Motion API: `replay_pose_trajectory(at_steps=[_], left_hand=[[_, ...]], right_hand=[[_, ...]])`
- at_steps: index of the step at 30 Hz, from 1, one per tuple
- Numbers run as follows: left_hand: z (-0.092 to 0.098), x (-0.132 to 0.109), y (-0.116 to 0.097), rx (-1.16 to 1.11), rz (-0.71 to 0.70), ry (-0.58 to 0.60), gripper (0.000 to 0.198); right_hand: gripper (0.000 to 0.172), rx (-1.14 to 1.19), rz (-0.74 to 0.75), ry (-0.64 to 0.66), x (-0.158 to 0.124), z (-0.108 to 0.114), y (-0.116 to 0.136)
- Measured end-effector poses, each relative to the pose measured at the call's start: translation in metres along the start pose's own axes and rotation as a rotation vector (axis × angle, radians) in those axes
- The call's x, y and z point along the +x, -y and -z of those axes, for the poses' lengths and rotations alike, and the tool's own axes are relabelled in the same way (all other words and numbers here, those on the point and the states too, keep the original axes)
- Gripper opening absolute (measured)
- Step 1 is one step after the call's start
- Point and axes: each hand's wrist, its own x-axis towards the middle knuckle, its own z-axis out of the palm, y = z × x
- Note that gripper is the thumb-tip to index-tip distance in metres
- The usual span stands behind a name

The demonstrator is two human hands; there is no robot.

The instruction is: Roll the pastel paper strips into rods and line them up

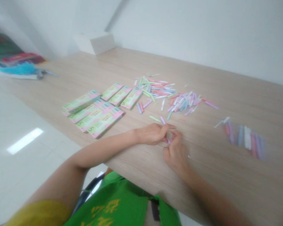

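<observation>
I see one row of chalk sticks [247, 138] laid out right, the far heap [159, 91] loose — left hand [153, 134] and right hand [178, 153] curl near a purple stick [169, 141], though blur hides any grip.

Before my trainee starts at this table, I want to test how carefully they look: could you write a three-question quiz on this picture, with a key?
1. True or false: the white box stands farther from the person than the printed boxes do.

2. Which of these lies to the right of the right hand?
a) the printed boxes
b) a row of coloured sticks
c) the white box

3. Which two colours mainly cover the tops of the printed boxes?

Key: 1. True. 2. b. 3. Green and pink.
</observation>
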Motion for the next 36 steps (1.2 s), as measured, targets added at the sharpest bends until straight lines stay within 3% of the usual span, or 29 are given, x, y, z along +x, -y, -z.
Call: replay_pose_trajectory(at_steps=[5, 8, 12, 18, 24, 28, 32, 34, 36], left_hand=[[0.003, 0.01, -0.003, 0.101, -0.161, -0.034, 0.021], [0.008, 0.018, -0.008, 0.217, -0.258, -0.009, 0.015], [0.02, 0.027, -0.014, 0.33, -0.354, 0.024, 0.024], [0.029, 0.041, -0.018, 0.345, -0.37, -0.055, 0.029], [0.05, 0.04, -0.026, 0.506, -0.259, -0.106, 0.044], [0.061, 0.034, -0.03, 0.58, -0.073, 0.028, 0.028], [0.061, 0.032, -0.033, 0.423, 0.114, 0.279, 0.03], [0.062, 0.031, -0.035, 0.26, 0.156, 0.324, 0.032], [0.063, 0.029, -0.039, 0.089, 0.165, 0.303, 0.028]], right_hand=[[0.032, 0.467, -0.108, 0.023, 0.006, -0.001, -0.008], [0.009, 0.852, -0.285, 0.219, 0.011, 0.0, -0.012], [0.012, 1.269, -0.54, 0.601, 0.02, 0.02, -0.011], [0.018, 1.532, -0.628, 0.702, 0.033, 0.061, -0.002], [0.035, 1.607, -0.725, 0.572, 0.033, 0.069, -0.002], [0.047, 1.527, -0.757, 0.48, 0.025, 0.057, 0.0], [0.038, 1.285, -0.806, 0.487, 0.018, 0.04, 0.002], [0.037, 1.094, -0.842, 0.506, 0.014, 0.035, -0.001], [0.041, 0.956, -0.74, 0.508, 0.01, 0.036, -0.007]])
